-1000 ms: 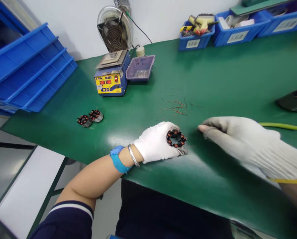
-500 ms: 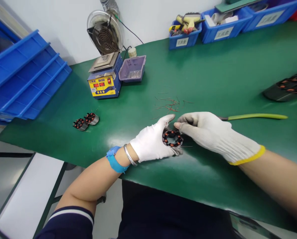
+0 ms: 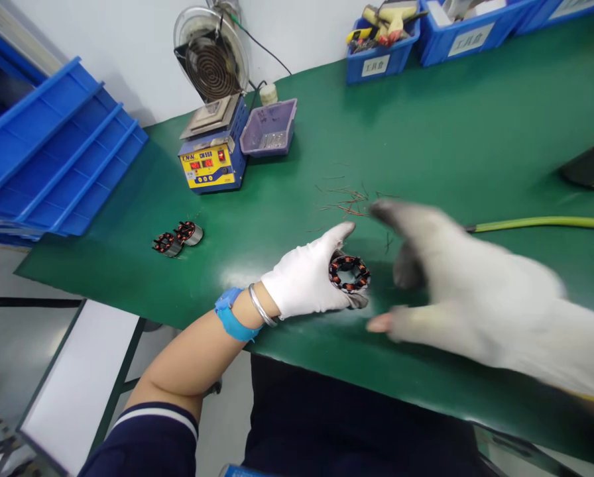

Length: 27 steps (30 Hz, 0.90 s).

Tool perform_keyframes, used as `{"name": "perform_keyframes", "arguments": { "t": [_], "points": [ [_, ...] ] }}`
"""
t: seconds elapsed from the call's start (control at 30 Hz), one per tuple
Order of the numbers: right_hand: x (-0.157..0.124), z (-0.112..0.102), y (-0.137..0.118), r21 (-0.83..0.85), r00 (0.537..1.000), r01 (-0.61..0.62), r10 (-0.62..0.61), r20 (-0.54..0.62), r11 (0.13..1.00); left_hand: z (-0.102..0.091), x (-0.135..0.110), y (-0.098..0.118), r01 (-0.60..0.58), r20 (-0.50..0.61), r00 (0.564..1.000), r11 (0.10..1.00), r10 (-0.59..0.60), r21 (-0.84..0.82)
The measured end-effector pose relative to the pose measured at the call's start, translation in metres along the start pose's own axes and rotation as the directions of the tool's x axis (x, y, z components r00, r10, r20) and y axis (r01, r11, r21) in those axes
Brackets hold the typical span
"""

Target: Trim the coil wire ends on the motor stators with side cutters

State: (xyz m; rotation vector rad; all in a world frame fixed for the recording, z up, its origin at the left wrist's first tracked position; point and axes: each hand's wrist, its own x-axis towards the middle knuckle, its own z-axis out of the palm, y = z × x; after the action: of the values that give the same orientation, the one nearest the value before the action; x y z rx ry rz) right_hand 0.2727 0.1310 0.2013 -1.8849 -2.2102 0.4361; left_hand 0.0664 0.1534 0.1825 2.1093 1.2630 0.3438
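My left hand [image 3: 309, 273], in a white glove with grey fingertips, is closed around a motor stator [image 3: 349, 273]. The stator is a ring with copper windings and black insulation, its round opening facing up. To its right is my right hand [image 3: 469, 291], gloved and blurred by motion. Its thumb and fingers are spread apart with nothing between them, and a bare fingertip shows. Just beyond this hand lies a tool with a long green handle [image 3: 540, 224]; its head is mostly hidden. Thin copper wire offcuts [image 3: 349, 200] are scattered behind the stator.
Two more stators [image 3: 178, 240] stand at the left. Behind them are a blue-and-yellow solder pot [image 3: 212, 165] and a purple tray [image 3: 270, 129]. Blue tool bins [image 3: 384, 65] line the back, blue crates [image 3: 53, 152] lean at far left, and a dark holder [image 3: 590, 165] is at far right.
My right hand has left the stator, moving right and opening its fingers. A short piece of wire now lies on the table near it. My left hand keeps the stator.
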Motion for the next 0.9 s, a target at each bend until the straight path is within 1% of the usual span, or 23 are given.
{"name": "perform_keyframes", "arguments": {
  "t": [0.07, 0.1, 0.17, 0.23, 0.3, 0.4, 0.5, 0.57, 0.63, 0.7, 0.8, 0.9],
  "points": [
    [0.002, 0.016, -0.004, -0.065, 0.987, 0.032, -0.022, 0.157, 0.997, -0.002, 0.0, -0.002, -0.013, 0.006, 1.0, 0.999, 0.013, 0.034],
    [0.004, 0.023, -0.004, -0.079, 0.978, 0.053, -0.036, 0.203, 0.995, -0.003, 0.0, -0.004, -0.021, 0.005, 1.0, 0.999, 0.021, 0.046],
    [0.007, 0.031, 0.0, -0.06, 0.968, 0.081, -0.065, 0.241, 0.995, -0.005, 0.001, -0.008, -0.034, -0.003, 0.999, 0.998, 0.034, 0.058],
    [0.009, 0.033, 0.005, -0.017, 0.967, 0.081, -0.075, 0.244, 0.997, -0.006, 0.001, -0.01, -0.042, -0.015, 0.999, 0.997, 0.043, 0.059],
    [0.011, 0.031, 0.008, 0.048, 0.97, 0.09, -0.099, 0.221, 0.995, -0.005, 0.001, -0.011, -0.043, -0.035, 0.998, 0.997, 0.045, 0.06],
    [0.013, 0.027, 0.007, 0.142, 0.974, 0.094, -0.12, 0.193, 0.985, -0.001, 0.0, -0.011, -0.048, -0.116, 0.992, 0.997, 0.055, 0.059],
    [0.014, 0.025, 0.004, 0.229, 0.975, 0.036, -0.084, 0.206, 0.973, 0.005, 0.0, -0.011, -0.136, -0.172, 0.977, 0.989, 0.123, -0.062],
    [0.014, 0.023, 0.003, 0.305, 0.977, -0.007, -0.058, 0.203, 0.952, 0.006, -0.001, -0.011, -0.195, -0.178, 0.969, 0.972, 0.17, -0.133],
    [0.013, 0.022, 0.003, 0.373, 0.979, -0.04, -0.039, 0.2, 0.927, 0.004, -0.001, -0.009, -0.224, -0.185, 0.962, 0.968, 0.2, -0.116],
    [0.011, 0.02, 0.002, 0.404, 0.975, -0.069, -0.024, 0.221, 0.912, 0.002, -0.001, -0.008, -0.232, -0.176, 0.96, 0.971, 0.218, -0.063],
    [0.011, 0.017, 0.001, 0.391, 0.965, -0.104, -0.002, 0.261, 0.915, 0.003, 0.0, -0.008, -0.241, -0.159, 0.958, 0.971, 0.237, -0.003],
    [0.014, 0.014, -0.001, 0.356, 0.961, -0.135, 0.035, 0.274, 0.925, 0.011, 0.003, -0.012, -0.283, -0.194, 0.939, 0.959, 0.284, 0.029]
  ]
}}
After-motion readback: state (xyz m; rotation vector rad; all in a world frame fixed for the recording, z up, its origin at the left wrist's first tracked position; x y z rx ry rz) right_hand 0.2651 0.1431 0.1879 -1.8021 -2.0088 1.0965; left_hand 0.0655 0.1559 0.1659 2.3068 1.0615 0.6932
